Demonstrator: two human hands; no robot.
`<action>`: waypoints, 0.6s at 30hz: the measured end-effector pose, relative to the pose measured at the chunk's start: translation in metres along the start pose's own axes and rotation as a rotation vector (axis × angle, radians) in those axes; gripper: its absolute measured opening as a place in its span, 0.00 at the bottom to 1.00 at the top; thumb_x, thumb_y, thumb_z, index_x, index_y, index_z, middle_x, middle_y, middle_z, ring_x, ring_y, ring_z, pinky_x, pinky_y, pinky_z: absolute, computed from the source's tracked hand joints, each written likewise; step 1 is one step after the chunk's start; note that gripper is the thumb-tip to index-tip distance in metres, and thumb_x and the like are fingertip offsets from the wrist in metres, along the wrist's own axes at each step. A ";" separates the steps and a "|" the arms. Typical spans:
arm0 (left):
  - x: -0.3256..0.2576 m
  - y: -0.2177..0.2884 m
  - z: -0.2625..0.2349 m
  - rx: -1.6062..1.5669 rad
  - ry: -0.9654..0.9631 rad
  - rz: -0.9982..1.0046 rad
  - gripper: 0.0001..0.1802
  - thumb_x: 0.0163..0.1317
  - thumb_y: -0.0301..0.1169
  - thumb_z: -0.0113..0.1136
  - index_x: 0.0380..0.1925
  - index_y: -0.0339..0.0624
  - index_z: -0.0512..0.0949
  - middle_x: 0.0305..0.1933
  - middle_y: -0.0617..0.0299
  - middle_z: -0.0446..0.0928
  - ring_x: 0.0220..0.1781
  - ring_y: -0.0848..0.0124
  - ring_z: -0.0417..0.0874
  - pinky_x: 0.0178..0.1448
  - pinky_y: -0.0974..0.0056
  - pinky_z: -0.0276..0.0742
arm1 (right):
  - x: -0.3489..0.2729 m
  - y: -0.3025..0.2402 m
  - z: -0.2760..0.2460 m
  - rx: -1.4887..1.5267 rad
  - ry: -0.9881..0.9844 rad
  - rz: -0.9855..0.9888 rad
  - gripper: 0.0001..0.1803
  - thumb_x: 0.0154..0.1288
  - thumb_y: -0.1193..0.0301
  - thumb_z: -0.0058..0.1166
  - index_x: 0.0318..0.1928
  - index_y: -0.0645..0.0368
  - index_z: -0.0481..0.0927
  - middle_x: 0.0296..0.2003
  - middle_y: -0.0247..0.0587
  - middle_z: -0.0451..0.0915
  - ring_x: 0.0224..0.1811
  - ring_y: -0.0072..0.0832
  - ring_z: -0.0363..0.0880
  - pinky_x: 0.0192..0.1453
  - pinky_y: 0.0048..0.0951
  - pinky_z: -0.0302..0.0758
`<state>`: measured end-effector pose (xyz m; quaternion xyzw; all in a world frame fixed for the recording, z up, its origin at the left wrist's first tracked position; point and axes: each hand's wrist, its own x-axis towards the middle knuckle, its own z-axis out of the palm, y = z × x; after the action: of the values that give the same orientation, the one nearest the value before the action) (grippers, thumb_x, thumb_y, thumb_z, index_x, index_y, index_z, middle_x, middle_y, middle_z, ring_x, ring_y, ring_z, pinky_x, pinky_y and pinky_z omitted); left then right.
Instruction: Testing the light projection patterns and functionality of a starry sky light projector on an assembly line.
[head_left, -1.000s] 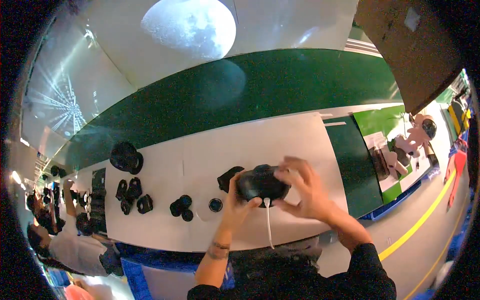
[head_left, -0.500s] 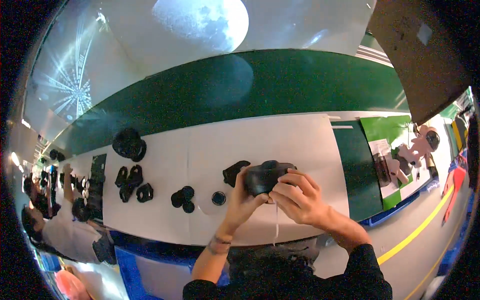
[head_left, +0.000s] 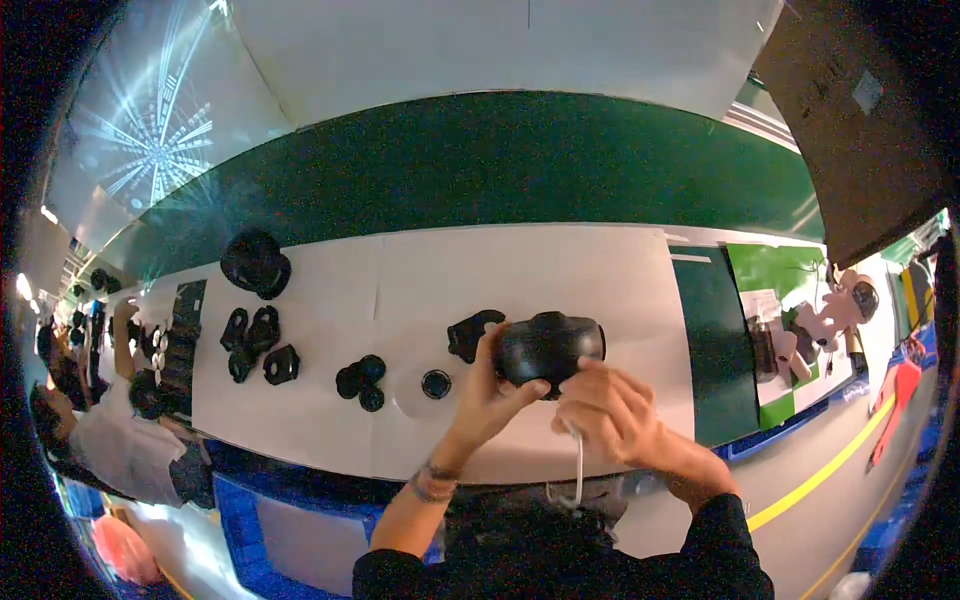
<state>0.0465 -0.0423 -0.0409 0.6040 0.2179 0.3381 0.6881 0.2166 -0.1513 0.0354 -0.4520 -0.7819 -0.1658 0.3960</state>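
Observation:
My left hand (head_left: 484, 400) grips a rounded, glossy black housing (head_left: 545, 352) by its left side, thumb along the lower edge. At the housing's lower right is my right hand (head_left: 615, 412), slightly blurred, its fingers curled together. A thin white cord (head_left: 579, 465) hangs from those fingers toward the table's near edge; its upper end is hidden by the hand. Just behind my left hand lies an irregular black plastic part (head_left: 468, 336). A small round black part (head_left: 436, 383) with a lighter ring lies left of that hand.
Farther left are three round black parts (head_left: 361, 382), several black ring-shaped brackets (head_left: 252, 340) and black domed shells (head_left: 255, 263) on the white table (head_left: 560, 260). White and black devices (head_left: 822, 318) stand on the right. A co-worker (head_left: 125, 440) sits at the far left.
My right hand has come off the housing's top, down and toward me, with the cord now hanging from it. The housing stays in my left hand. The view has shifted slightly.

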 end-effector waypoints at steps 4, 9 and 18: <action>-0.007 -0.005 0.001 -0.019 0.018 0.025 0.50 0.61 0.33 0.76 0.74 0.32 0.53 0.70 0.50 0.67 0.69 0.63 0.72 0.71 0.57 0.71 | 0.010 0.002 -0.007 0.092 0.106 0.146 0.22 0.54 0.75 0.72 0.46 0.60 0.74 0.45 0.50 0.83 0.47 0.47 0.85 0.57 0.55 0.82; -0.023 -0.009 -0.005 -0.104 0.180 -0.045 0.31 0.72 0.30 0.63 0.68 0.31 0.62 0.64 0.51 0.73 0.65 0.64 0.77 0.69 0.59 0.74 | 0.013 0.026 0.013 0.048 0.070 0.333 0.23 0.55 0.82 0.66 0.48 0.57 0.70 0.53 0.57 0.81 0.52 0.57 0.83 0.61 0.58 0.80; -0.020 0.001 -0.013 -0.135 0.214 -0.199 0.15 0.77 0.26 0.51 0.58 0.30 0.74 0.56 0.51 0.80 0.52 0.64 0.86 0.57 0.57 0.87 | -0.006 0.038 0.032 0.161 0.105 0.328 0.24 0.54 0.82 0.68 0.47 0.55 0.69 0.50 0.52 0.84 0.49 0.54 0.84 0.57 0.52 0.82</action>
<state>0.0235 -0.0485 -0.0440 0.4924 0.3253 0.3446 0.7301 0.2350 -0.1153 0.0070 -0.5312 -0.6867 -0.0591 0.4927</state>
